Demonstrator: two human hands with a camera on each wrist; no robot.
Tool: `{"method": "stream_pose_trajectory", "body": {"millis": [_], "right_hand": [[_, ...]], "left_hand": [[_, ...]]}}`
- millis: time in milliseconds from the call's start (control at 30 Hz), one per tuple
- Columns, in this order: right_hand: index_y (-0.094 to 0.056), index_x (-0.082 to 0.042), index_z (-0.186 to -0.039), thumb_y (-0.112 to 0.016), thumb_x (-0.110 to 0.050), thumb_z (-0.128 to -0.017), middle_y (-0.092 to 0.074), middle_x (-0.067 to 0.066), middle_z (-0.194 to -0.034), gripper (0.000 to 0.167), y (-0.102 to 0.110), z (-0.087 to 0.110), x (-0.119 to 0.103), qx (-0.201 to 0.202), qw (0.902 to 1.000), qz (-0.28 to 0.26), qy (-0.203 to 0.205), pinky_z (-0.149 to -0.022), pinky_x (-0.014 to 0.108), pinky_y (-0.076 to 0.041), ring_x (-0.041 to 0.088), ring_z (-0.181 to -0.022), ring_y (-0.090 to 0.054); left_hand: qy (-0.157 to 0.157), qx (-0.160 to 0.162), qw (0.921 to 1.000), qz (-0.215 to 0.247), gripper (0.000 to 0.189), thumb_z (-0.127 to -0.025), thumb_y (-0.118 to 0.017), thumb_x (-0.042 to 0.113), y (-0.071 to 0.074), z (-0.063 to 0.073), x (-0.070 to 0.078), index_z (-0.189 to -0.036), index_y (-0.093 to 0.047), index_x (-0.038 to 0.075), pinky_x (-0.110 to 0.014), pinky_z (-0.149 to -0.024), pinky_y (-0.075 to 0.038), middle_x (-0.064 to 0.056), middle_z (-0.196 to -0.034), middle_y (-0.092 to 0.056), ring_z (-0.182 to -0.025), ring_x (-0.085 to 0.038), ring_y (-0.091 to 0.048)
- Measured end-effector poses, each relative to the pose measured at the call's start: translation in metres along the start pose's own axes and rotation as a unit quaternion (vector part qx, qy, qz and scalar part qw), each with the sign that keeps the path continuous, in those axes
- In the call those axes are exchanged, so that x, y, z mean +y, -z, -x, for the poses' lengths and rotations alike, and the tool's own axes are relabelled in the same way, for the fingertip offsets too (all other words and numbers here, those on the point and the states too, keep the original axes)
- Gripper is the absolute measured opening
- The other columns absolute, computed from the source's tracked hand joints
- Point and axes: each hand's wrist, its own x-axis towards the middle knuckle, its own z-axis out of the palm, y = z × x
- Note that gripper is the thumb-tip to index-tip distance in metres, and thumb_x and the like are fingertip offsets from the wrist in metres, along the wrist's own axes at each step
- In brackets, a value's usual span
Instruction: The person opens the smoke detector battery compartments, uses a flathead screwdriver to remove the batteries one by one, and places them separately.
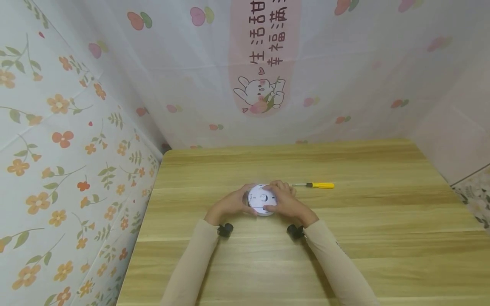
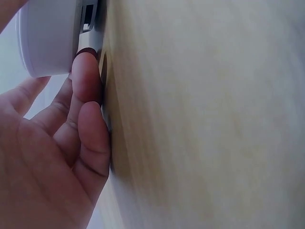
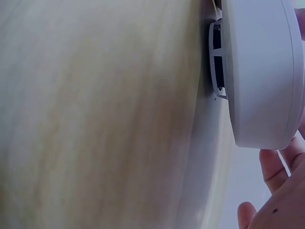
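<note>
A round white smoke detector lies between both hands on the wooden table, its flat back with slots and markings facing up. The left hand grips its left rim, fingers curved round the far side and thumb at the near edge. From the right, the right hand holds the rim, with its thumb and a finger over the upturned back. In the left wrist view the detector's white side wall shows above the curled fingers. The right wrist view shows a vented dome on its underside, close to the tabletop.
A screwdriver with a yellow handle lies just right of the right hand, its shaft pointing toward that hand. Patterned cloth hangs behind the wooden table, and a flowered cloth borders its left side.
</note>
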Motion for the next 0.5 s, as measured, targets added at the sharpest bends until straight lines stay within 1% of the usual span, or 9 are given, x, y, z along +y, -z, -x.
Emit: {"method": "stream_pose_trajectory", "body": {"millis": [200,367,500], "right_hand": [[-0.052,-0.008,-0.132,-0.075,-0.029,-0.079,-0.046,0.016,-0.129,0.062,-0.0002,-0.0003,-0.0012,0.01,0.9999,0.008,-0.002,-0.094,0.052,-0.017,0.032,-0.113,-0.036],[-0.052,-0.007,-0.131,-0.075,-0.03,-0.079,-0.047,0.015,-0.127,0.061,0.0017,0.001,-0.0049,0.019,0.9998,0.003,0.004,-0.092,0.052,-0.019,0.032,-0.112,-0.037],[-0.053,-0.007,-0.131,-0.075,-0.028,-0.079,-0.047,0.015,-0.125,0.06,0.0026,0.0012,-0.0068,0.02,0.9997,0.003,0.01,-0.091,0.05,-0.021,0.031,-0.112,-0.038]], "left_hand": [[0.012,0.002,0.9999,-0.002,0.099,-0.07,-0.085,0.032,0.0,0.0,-0.0001,-0.151,-0.028,0.024,-0.048,-0.116,-0.027,-0.01,-0.152,-0.04,-0.139,-0.028,-0.038],[0.01,0.005,0.9999,-0.001,0.099,-0.071,-0.085,0.032,0.0004,0.0002,0.0006,-0.151,-0.028,0.023,-0.05,-0.115,-0.028,-0.012,-0.151,-0.041,-0.138,-0.03,-0.039],[0.01,0.006,0.9999,-0.004,0.098,-0.071,-0.085,0.031,0.0002,0.0006,0.0011,-0.151,-0.029,0.023,-0.05,-0.115,-0.029,-0.012,-0.15,-0.042,-0.138,-0.03,-0.04]]}}
